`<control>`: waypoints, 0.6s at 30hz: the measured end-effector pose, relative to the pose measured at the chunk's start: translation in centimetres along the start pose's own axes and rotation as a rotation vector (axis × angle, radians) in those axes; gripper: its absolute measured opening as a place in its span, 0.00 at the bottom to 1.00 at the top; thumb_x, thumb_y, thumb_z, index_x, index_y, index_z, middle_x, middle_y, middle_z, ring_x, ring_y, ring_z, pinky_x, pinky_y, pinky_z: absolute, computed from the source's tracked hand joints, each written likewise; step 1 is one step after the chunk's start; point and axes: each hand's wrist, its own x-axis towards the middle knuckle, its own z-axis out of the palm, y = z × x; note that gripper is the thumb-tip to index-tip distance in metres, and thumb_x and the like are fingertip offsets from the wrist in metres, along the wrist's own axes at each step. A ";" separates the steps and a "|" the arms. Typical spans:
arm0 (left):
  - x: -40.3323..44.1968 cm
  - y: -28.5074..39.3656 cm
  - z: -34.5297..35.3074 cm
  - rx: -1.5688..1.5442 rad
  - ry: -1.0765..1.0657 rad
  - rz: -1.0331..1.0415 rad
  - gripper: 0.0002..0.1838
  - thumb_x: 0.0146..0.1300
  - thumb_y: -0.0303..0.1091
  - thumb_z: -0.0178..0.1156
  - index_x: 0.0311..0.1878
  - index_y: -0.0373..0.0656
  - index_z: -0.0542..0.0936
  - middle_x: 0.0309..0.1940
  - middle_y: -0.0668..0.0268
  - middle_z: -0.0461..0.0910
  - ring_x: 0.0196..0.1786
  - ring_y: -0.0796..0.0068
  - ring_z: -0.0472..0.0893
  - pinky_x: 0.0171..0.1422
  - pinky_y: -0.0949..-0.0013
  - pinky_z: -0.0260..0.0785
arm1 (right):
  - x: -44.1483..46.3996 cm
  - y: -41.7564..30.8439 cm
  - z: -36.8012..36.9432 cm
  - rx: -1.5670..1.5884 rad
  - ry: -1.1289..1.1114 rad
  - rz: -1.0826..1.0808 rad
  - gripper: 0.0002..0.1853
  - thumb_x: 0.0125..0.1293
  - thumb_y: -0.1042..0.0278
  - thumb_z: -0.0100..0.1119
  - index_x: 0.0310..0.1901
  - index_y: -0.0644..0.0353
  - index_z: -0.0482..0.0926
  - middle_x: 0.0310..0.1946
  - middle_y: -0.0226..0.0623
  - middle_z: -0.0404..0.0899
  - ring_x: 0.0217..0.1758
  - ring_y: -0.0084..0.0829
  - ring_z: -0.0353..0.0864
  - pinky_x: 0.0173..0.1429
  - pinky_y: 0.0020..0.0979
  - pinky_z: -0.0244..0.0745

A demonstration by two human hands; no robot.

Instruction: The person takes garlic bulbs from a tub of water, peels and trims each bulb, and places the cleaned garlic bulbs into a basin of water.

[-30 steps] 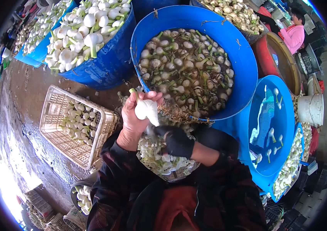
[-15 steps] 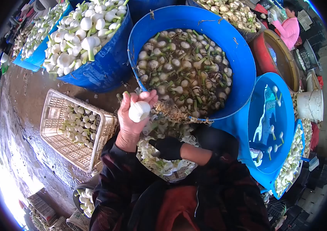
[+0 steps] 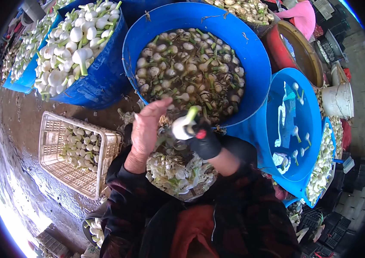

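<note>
My right hand (image 3: 206, 145), in a black glove, is closed around a white garlic bulb (image 3: 181, 129) with a short green stem pointing up. A small red spot shows at its fingers; I cannot make out what it is. My bare left hand (image 3: 145, 131) is raised to the left of the bulb, apart from it, fingers stretched out and nothing in them. Both hands are over the near rim of a big blue tub (image 3: 257, 92) of murky water, full of unpeeled garlic bulbs (image 3: 191, 66). Below them lies a heap of pale garlic peels (image 3: 182, 172).
On the left stands a cream plastic basket (image 3: 47, 146) holding several white bulbs. A blue barrel (image 3: 101, 81) heaped with clean garlic is behind it. At right, a light-blue tub (image 3: 272, 107) has bulbs floating in water. A person in pink (image 3: 300, 19) sits beyond a red tub (image 3: 272, 43).
The garlic bulb has passed from my left hand to my gloved right hand, which has risen from the peels. My left fingers have straightened. The view has shifted slightly.
</note>
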 end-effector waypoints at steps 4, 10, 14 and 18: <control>0.2 0.3 -1.6 -0.073 0.086 0.012 0.31 0.68 0.59 0.38 0.49 0.36 0.72 0.54 0.48 0.73 0.58 0.53 0.72 0.64 0.55 0.59 | -3.0 -7.9 -7.3 -0.202 0.273 -0.408 0.24 0.54 0.66 0.64 0.52 0.64 0.71 0.43 0.41 0.77 0.43 0.36 0.79 0.50 0.37 0.76; -0.1 0.8 -0.9 -0.086 0.135 -0.008 0.26 0.71 0.51 0.38 0.43 0.34 0.73 0.42 0.49 0.79 0.46 0.58 0.79 0.55 0.58 0.69 | -13.9 -17.3 -24.1 -1.346 0.967 -0.348 0.23 0.52 0.69 0.68 0.51 0.60 0.75 0.41 0.39 0.80 0.41 0.33 0.81 0.45 0.32 0.77; 0.2 0.4 -1.2 -0.139 0.178 -0.057 0.25 0.70 0.53 0.39 0.41 0.39 0.74 0.40 0.54 0.79 0.45 0.61 0.78 0.54 0.59 0.68 | -14.5 -18.6 -24.9 -1.974 0.905 -0.379 0.17 0.51 0.68 0.66 0.43 0.61 0.79 0.37 0.49 0.81 0.40 0.46 0.81 0.45 0.39 0.75; 1.0 0.0 -0.9 -0.230 0.167 -0.121 0.23 0.70 0.52 0.42 0.40 0.39 0.74 0.39 0.55 0.79 0.43 0.62 0.78 0.53 0.60 0.68 | -2.5 -18.5 -14.5 -1.978 0.502 -0.302 0.11 0.51 0.66 0.64 0.36 0.60 0.81 0.31 0.46 0.81 0.36 0.47 0.81 0.40 0.39 0.75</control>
